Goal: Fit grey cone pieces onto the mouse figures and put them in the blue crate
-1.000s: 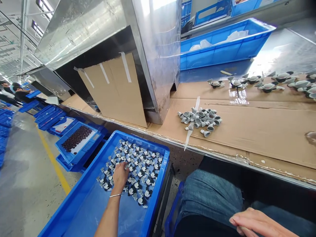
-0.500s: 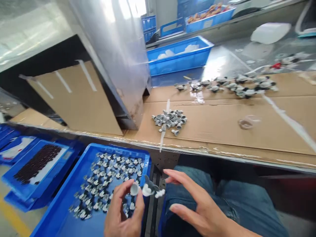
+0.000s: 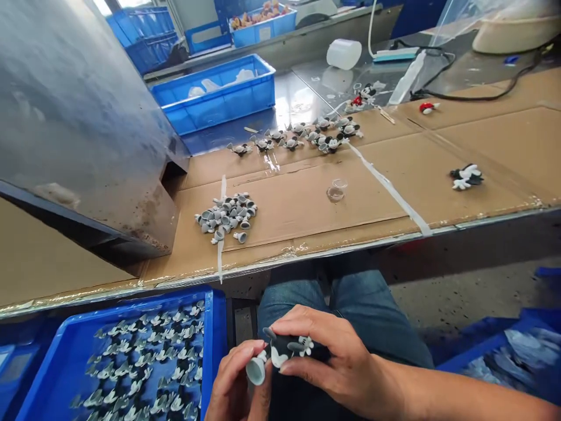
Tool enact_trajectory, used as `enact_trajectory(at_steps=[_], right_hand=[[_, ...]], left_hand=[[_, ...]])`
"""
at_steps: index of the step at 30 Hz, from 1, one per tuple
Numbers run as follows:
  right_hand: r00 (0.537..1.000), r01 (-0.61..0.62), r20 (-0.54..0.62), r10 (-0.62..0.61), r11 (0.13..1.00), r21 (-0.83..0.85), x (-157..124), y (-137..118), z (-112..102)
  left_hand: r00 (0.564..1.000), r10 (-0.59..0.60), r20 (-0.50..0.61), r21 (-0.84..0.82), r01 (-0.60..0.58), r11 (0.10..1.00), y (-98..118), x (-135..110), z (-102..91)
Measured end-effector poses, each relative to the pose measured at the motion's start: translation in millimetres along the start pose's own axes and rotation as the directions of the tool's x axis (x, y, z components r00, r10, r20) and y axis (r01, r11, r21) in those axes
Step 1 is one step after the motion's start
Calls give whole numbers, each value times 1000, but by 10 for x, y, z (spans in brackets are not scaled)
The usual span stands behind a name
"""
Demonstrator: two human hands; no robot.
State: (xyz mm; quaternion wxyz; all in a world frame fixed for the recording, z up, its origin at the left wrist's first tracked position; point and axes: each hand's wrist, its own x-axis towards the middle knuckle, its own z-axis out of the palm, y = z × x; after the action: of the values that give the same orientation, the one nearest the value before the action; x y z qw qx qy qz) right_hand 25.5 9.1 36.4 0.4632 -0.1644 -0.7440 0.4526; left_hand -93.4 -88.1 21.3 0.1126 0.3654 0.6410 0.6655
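My left hand (image 3: 232, 380) pinches a small cup-shaped piece (image 3: 256, 371), grey inside, with a white knobbly end. Its opening faces me. My right hand (image 3: 342, 348) has its thumb and fingers closed on a black-and-white mouse-figure part (image 3: 280, 346) with grey round ears and a white gloved hand. The two pieces are side by side over my lap; whether they touch I cannot make out. Below and left of my hands, a blue tray (image 3: 214, 327) carries rows of similar black, white and grey mouse parts.
A pile of grey cup pieces (image 3: 228, 215) lies on the cardboard-covered bench (image 3: 289, 204). Behind it sit several mouse figures (image 3: 322, 139), a small clear dish (image 3: 336, 192) and a blue bin (image 3: 219, 105). One mouse part (image 3: 467, 176) lies at the right. A metal housing (image 3: 87, 128) rises at left.
My right hand, open and apart before, has closed on the mouse-figure part. My left hand still holds the cup piece. The view has turned to the right.
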Motion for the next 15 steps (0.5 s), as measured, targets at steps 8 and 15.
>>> enact_trajectory(at_steps=[8,15], right_hand=[[1000,-6,4,6,1000,15,-32,-38,-42],[1000,-22,-19,22,999,32,-30,-45,-56]], left_hand=[[991,101,90,78,-108,991,-51,-15,-60],[987,136,85,99,-144,985,-66,6,-64]])
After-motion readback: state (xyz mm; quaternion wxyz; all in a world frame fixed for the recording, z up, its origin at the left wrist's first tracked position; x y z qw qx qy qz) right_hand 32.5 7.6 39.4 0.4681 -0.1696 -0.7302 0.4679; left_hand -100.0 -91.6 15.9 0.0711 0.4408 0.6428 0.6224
